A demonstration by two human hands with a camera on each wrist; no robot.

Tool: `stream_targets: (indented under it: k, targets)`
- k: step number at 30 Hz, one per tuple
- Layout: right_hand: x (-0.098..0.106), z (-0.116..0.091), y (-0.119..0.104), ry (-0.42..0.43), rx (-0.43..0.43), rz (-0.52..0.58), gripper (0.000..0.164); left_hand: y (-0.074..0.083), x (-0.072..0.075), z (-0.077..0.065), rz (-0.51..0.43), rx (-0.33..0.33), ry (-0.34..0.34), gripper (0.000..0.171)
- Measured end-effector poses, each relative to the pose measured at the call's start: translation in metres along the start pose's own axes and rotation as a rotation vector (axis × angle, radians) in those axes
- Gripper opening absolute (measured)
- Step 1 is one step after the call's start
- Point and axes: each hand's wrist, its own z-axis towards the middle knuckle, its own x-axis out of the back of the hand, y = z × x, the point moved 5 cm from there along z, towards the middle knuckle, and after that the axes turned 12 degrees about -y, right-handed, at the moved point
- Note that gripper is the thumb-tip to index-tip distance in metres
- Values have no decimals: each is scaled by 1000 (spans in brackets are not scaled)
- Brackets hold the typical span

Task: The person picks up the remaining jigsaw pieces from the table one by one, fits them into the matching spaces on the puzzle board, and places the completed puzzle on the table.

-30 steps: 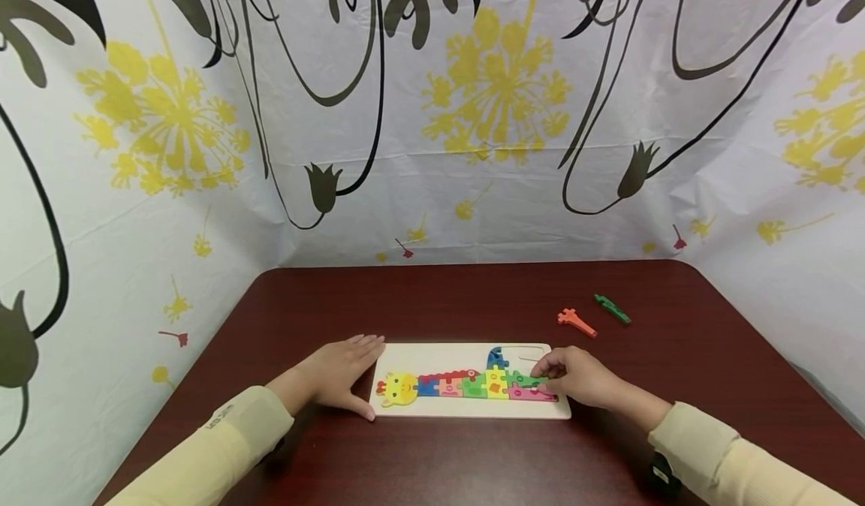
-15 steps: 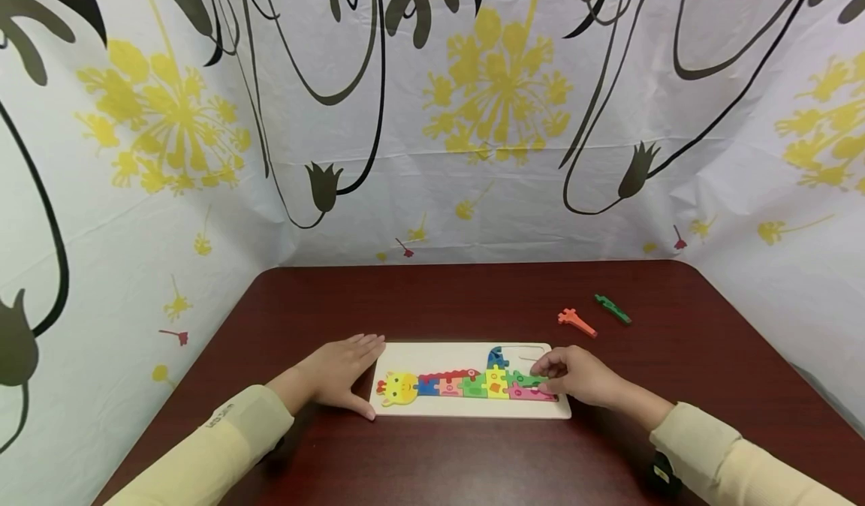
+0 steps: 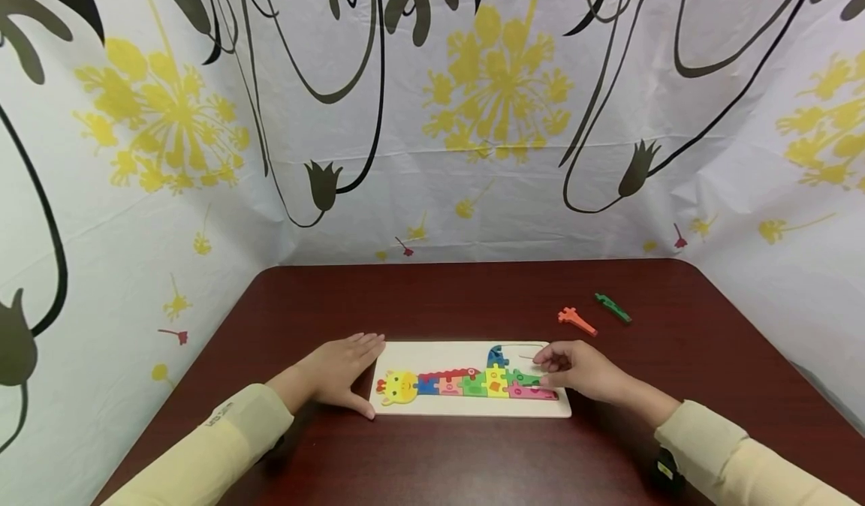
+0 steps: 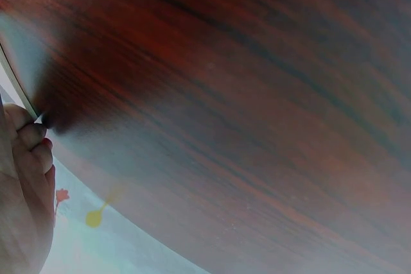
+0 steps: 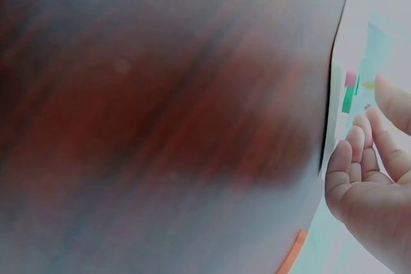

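Observation:
A white puzzle board (image 3: 432,356) lies on the table with a giraffe of coloured interlocking pieces, its yellow head piece (image 3: 399,388) at the left. My left hand (image 3: 341,372) rests against the board's left end, fingers straight and thumb spread. At the right end my right hand (image 3: 583,371) hovers over the board, thumb and fingertips apart with nothing between them. Just left of its thumb sits a green piece (image 3: 524,378), above a long pink piece (image 3: 530,393). A blue piece (image 3: 497,356) stands above the yellow one. In the right wrist view the right fingers (image 5: 354,158) are loosely bent.
Beyond the board's right end lie an orange piece (image 3: 577,321) and a dark green piece (image 3: 613,308). The dark red-brown table (image 3: 419,303) has rounded far corners. A white patterned cloth (image 3: 432,221) surrounds it at the back and sides.
My right hand has let go of the green piece and drawn slightly right and away, uncovering more of it. The left hand has stayed in place.

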Motion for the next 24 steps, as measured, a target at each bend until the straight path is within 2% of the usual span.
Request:
stream_targets:
  k: [4,9,18,24]
  targets:
    - [4,0,-1,26,6,13,25,-1,-1,1,-1,-1,-3,121]
    - [11,0,0,88,-33,29,27,-1,-1,1,-4,-4,-1,121]
    - [27,-4,4,190,-47,7,28,0,1,0,-4,-4,8,120]
    - [40,-9,10,268,-82,25,38,0,2,-1,-15,-7,4,120]
